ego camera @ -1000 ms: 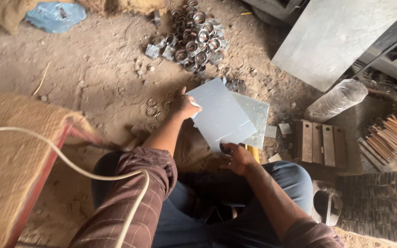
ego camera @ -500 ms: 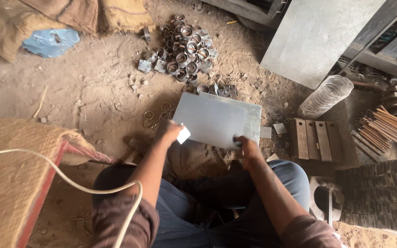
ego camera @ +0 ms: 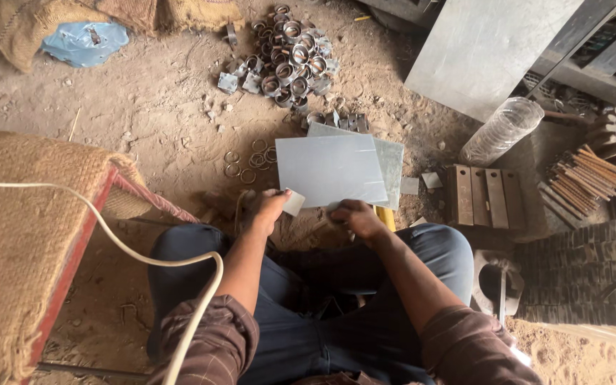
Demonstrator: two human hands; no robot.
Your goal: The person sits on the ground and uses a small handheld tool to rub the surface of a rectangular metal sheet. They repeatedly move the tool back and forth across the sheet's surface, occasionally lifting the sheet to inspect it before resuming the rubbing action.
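A flat grey metal sheet (ego camera: 329, 170) lies level in front of my knees, on top of a second sheet (ego camera: 391, 162) that shows at its right edge. My left hand (ego camera: 269, 208) pinches a small pale square piece (ego camera: 294, 202) at the sheet's near left corner. At the sheet's near edge, my right hand (ego camera: 353, 216) has its fingers curled; what they grip is hidden. I sit on the dirt floor with both knees apart.
A heap of short metal rings (ego camera: 290, 53) lies ahead, with loose thin rings (ego camera: 247, 160) nearer. A burlap-covered red frame (ego camera: 30, 235) with a white cable (ego camera: 144, 242) is left. A clear plastic bottle (ego camera: 500, 130), metal blocks (ego camera: 480, 194), a rod bundle (ego camera: 579, 175) and a large steel plate (ego camera: 486, 50) are right.
The grey sheet has swung from a tilted diamond position to lying square and level. Both hands have slid to its near edge, and the view has shifted slightly.
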